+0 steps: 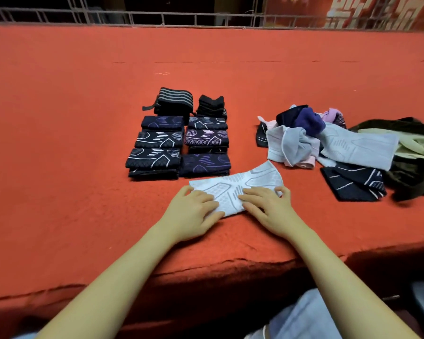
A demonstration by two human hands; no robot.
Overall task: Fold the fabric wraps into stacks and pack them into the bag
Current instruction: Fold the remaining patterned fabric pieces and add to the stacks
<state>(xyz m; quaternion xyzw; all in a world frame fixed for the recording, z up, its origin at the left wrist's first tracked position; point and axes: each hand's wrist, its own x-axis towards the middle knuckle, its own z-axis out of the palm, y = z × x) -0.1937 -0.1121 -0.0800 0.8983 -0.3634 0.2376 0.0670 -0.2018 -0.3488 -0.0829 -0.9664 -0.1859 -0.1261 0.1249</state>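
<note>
Hands (194, 211) flat on white wrap (240, 189) — near table edge (206, 267).

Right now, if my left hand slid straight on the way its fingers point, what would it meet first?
The left hand points toward the right hand, across the white wrap it presses. It would probably meet the right hand's fingers first.

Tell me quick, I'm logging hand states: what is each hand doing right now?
Left hand: open, fingers flat, pressing the white wrap.
Right hand: fingers flat on the same wrap, thumb at its far edge; pinch cannot be told.
</note>
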